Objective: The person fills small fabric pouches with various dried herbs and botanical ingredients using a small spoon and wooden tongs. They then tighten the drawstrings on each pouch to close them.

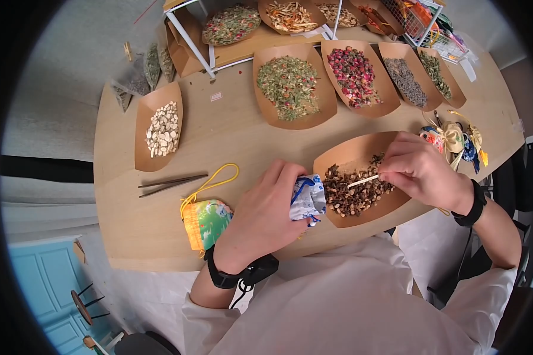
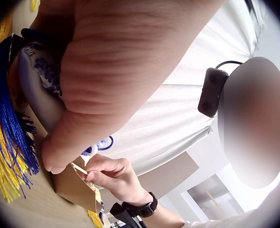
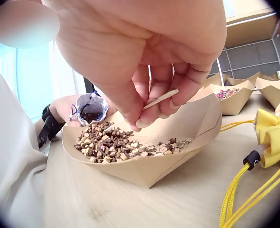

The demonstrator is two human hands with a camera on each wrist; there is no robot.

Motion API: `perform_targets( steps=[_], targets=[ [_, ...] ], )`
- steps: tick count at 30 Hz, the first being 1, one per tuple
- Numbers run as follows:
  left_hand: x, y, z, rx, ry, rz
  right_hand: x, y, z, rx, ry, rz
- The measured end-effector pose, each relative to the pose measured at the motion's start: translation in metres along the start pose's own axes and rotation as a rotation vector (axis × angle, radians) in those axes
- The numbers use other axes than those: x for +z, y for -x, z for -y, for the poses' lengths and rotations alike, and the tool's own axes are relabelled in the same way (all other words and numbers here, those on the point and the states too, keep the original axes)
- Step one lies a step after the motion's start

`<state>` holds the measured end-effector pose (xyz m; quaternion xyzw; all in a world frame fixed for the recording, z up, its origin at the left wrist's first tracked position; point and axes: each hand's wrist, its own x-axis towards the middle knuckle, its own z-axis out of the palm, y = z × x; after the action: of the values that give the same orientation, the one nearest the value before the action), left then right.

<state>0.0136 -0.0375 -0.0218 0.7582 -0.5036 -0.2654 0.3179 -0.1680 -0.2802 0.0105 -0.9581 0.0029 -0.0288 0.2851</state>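
Note:
My left hand (image 1: 260, 210) grips a blue-and-white drawstring pouch (image 1: 309, 198), its mouth turned toward the paper tray (image 1: 344, 155). Dark bits show inside the pouch in the right wrist view, and a blue tassel (image 2: 9, 104) hangs beside it in the left wrist view. Between thumb and fingers, my right hand (image 1: 419, 168) pinches a thin pale wooden stick (image 1: 364, 180). The stick's far end reaches down to the chopped brown dried herb (image 1: 352, 201) in the tray. Left of my left hand lies a yellow-and-green pouch (image 1: 207, 223) with a yellow cord.
Tweezers (image 1: 170, 185) lie at the left, below a tray of white pieces (image 1: 161, 133). Along the back stand trays of green herb mix (image 1: 287, 86), rosebuds (image 1: 354, 77) and lavender-like buds (image 1: 404, 81), before a shelf (image 1: 237, 54). Several small pouches (image 1: 453, 137) sit at the right.

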Motion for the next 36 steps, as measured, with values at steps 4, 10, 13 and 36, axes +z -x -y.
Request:
perform_targets(
  steps=[4,10,13,36],
  targets=[
    [0.0,0.0,-0.001,-0.006,0.001,0.0,-0.005,0.001,0.0,-0.002,-0.04,-0.026],
    [0.0,0.0,0.0,-0.004,-0.006,0.001,-0.017,-0.006,0.016,-0.04,0.011,-0.063],
    [0.001,0.0,0.001,0.015,-0.005,-0.004,-0.012,-0.012,0.044,-0.169,0.214,-0.145],
    [0.0,0.0,0.0,0.003,-0.014,-0.007,0.005,0.003,0.007,-0.02,0.086,0.006]
  ],
)
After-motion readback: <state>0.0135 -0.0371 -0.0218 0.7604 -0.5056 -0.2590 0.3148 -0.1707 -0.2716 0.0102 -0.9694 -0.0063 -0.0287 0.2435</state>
